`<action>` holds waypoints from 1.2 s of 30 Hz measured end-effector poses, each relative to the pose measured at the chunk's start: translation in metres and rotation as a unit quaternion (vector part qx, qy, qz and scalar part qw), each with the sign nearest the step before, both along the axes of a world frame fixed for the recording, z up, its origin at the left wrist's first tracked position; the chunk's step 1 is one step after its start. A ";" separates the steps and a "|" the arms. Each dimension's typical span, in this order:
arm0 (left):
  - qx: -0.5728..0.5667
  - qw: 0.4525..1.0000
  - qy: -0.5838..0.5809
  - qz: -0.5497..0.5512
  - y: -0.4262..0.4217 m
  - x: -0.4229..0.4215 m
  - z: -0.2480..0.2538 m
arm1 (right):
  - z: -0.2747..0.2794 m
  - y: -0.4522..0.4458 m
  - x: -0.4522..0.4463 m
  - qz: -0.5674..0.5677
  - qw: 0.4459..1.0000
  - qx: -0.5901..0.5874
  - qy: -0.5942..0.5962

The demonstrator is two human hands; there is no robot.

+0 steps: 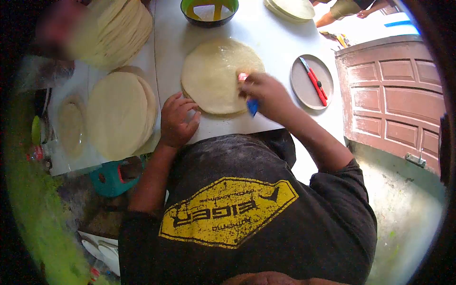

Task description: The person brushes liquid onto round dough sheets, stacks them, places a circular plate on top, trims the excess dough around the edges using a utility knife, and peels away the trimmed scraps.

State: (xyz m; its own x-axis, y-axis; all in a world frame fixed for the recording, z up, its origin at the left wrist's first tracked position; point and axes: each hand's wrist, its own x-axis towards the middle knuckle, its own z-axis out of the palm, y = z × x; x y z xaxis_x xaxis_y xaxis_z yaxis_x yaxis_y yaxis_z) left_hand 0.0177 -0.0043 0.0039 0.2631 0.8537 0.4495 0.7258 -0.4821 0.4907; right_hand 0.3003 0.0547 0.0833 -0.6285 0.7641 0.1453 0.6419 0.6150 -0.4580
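A round flat dough sheet [213,78] lies on the white table, its upper part glistening. My left hand [178,119] rests at its lower left edge, fingers apart, holding nothing. Over the right side of the sheet, my right hand [266,95] has its fingers closed round a brush with a blue part [252,107] below the hand and a red and white part at the fingertips. Behind the sheet stands a dark bowl with a green inside [209,23], holding yellow liquid. To the left lies a stack of round dough sheets [118,114].
A taller stack of sheets [116,35] is at the back left, another stack [292,8] at the back right. A red-handled cutter [316,85] lies on a grey plate [304,97]. Another person's arm [327,18] shows at top right, near a brown panelled door [394,95].
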 end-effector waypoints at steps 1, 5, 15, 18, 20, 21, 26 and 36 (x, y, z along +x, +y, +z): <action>0.004 1.000 -0.009 0.000 0.000 0.000 -0.001 | 0.000 -0.011 -0.003 0.058 0.998 -0.003 0.013; 0.001 0.999 -0.034 0.000 -0.001 0.000 0.000 | 0.028 -0.001 -0.005 0.114 0.974 -0.171 0.095; -0.015 1.000 -0.001 -0.024 0.000 0.002 0.001 | 0.070 0.110 -0.028 -0.043 0.994 -0.018 0.097; 0.029 0.999 0.012 -0.039 0.002 0.004 -0.007 | 0.043 0.157 -0.033 -0.057 0.982 -0.013 0.177; 0.023 0.999 0.036 -0.031 0.002 0.004 -0.004 | 0.036 0.158 -0.044 -0.066 0.889 -0.127 0.435; 0.022 0.999 0.036 -0.030 0.003 0.004 -0.004 | 0.044 0.167 -0.040 -0.100 0.882 -0.151 0.435; 0.030 0.998 0.053 -0.030 0.001 0.004 -0.007 | 0.037 0.151 -0.030 -0.181 0.886 -0.053 0.423; 0.042 0.987 0.082 -0.134 0.017 0.015 0.010 | 0.006 0.027 0.009 0.057 0.998 0.030 0.004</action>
State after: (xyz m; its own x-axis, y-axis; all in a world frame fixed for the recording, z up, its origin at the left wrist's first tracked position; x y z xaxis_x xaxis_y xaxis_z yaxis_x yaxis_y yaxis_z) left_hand 0.0329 0.0124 0.0144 0.5491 0.7052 0.4485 0.6331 -0.7013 0.3277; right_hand 0.3097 0.0817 0.0895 -0.7091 0.6782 0.1927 0.5636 0.7095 -0.4231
